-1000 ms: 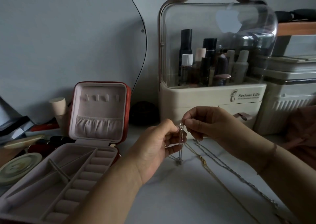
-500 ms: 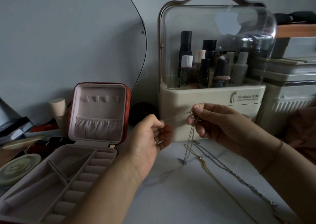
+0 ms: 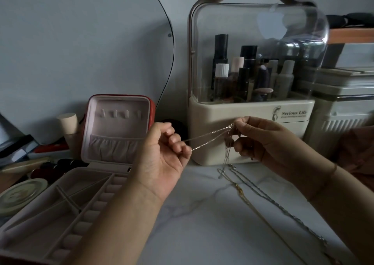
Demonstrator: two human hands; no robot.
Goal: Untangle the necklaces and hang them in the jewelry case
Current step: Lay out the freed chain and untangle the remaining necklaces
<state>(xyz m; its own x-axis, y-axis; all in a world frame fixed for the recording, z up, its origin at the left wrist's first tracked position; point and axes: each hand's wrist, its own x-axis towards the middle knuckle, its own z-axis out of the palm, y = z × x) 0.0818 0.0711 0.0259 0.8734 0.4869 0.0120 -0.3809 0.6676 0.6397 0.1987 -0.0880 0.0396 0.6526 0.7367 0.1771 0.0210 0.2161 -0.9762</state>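
Observation:
A thin silver necklace (image 3: 210,137) is stretched between my two hands above the white marble table. My left hand (image 3: 162,155) pinches two strands of it, pulled to the left. My right hand (image 3: 269,143) holds the other end by the clasp, and the remaining chain dangles down from it to the table. A gold necklace (image 3: 253,206) and a second silver chain (image 3: 283,210) lie on the table below my right hand. The red jewelry case (image 3: 119,123) stands open at the left, its pink lid upright with small hooks.
A cream cosmetics organiser (image 3: 251,86) with a clear dome stands right behind my hands. A white box (image 3: 344,111) sits at the far right. Round tins, a jar and dark items crowd the left edge beside the case. A mirror leans against the wall.
My hands were close together at the clasp. The left hand has moved left, drawing two strands of the silver necklace taut away from the right hand, which rose slightly.

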